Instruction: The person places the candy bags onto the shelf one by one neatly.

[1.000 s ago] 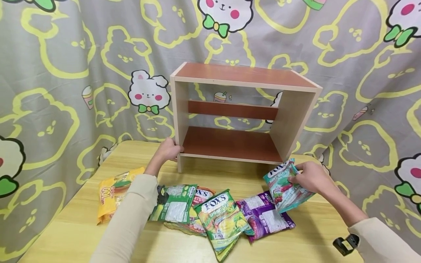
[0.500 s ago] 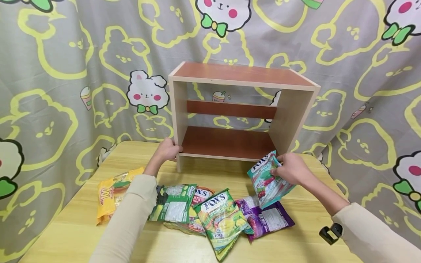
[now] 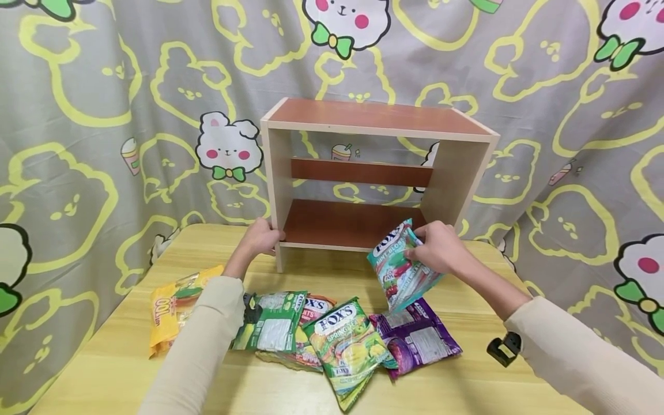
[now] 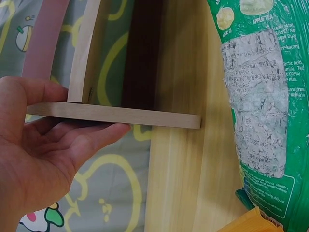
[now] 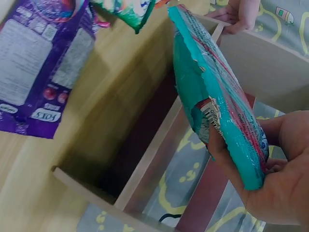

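Shifted left and slightly up since the last view, the right hand (image 3: pixel 440 248) pinches the teal candy bag (image 3: pixel 395 271) between thumb and fingers. Carrying seems the step in hand; the next move likely calls for clearing the shelf (image 3: pixel 373 113). Shiny and tilted, the bag hangs before it; the left hand (image 3: pixel 261 237) grips the side panel (image 3: pixel 280 173).

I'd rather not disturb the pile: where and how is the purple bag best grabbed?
Probably by its right end, coming from the right. The purple bag lies flat and that end is uncovered, while the Spring Tea bag crowds its left end and the teal bag in the right hand partly hides its far edge in the head view.
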A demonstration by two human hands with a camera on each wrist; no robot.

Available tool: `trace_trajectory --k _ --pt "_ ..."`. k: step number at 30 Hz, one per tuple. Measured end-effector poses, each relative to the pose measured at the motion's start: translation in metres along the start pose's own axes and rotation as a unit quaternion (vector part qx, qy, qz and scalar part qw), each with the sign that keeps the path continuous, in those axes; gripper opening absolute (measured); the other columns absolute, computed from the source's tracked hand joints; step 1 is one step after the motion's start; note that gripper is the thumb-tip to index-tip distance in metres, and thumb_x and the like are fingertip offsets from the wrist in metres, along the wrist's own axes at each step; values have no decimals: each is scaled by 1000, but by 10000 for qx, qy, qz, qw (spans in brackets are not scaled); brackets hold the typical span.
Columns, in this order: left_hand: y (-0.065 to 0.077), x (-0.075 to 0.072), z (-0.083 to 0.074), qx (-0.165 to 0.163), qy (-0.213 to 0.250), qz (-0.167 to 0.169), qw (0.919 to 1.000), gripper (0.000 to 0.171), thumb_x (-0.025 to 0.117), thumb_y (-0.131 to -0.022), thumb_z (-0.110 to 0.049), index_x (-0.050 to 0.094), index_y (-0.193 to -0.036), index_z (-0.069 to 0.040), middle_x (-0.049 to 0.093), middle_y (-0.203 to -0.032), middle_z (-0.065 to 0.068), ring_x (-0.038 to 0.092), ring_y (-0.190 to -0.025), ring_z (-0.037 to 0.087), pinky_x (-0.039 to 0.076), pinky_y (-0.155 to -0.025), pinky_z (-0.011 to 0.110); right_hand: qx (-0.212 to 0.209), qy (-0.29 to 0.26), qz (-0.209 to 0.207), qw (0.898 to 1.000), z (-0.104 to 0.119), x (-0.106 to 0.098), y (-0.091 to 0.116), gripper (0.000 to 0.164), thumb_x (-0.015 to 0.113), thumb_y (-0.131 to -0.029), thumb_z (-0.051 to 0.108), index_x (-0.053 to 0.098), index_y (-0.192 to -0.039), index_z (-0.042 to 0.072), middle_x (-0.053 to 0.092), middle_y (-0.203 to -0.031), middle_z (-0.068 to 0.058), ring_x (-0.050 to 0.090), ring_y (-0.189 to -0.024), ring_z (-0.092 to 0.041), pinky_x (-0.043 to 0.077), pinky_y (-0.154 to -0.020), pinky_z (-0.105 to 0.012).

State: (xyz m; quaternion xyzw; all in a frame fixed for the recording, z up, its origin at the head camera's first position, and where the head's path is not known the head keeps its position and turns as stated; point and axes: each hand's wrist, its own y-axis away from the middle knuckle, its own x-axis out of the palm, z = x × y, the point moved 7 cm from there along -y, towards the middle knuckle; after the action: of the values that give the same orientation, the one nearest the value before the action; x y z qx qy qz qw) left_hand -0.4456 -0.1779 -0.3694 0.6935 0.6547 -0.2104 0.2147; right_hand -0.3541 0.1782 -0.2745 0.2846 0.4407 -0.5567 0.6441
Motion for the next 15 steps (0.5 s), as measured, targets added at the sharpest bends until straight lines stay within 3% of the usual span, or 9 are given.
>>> trace_trajectory --k 7,15 --pt "0 0 1 -5 -35 -1 10000 42 54 -87 -16 54 -120 9 59 -115 26 64 -94 34 59 -63 36 -70 -93 -161 9998 19 -9 -9 21 71 -81 22 71 -88 2 64 -64 -4 57 -54 -16 47 -52 -28" --pt "0 0 -1 22 -81 -28 10000 40 54 -87 -16 55 -118 9 60 -112 27 64 -93 34 59 -62 36 -109 -271 -151 9995 40 -23 -14 27 71 -84 24 72 -99 1 68 -73 -7 61 -58 -16 50 -54 -28"
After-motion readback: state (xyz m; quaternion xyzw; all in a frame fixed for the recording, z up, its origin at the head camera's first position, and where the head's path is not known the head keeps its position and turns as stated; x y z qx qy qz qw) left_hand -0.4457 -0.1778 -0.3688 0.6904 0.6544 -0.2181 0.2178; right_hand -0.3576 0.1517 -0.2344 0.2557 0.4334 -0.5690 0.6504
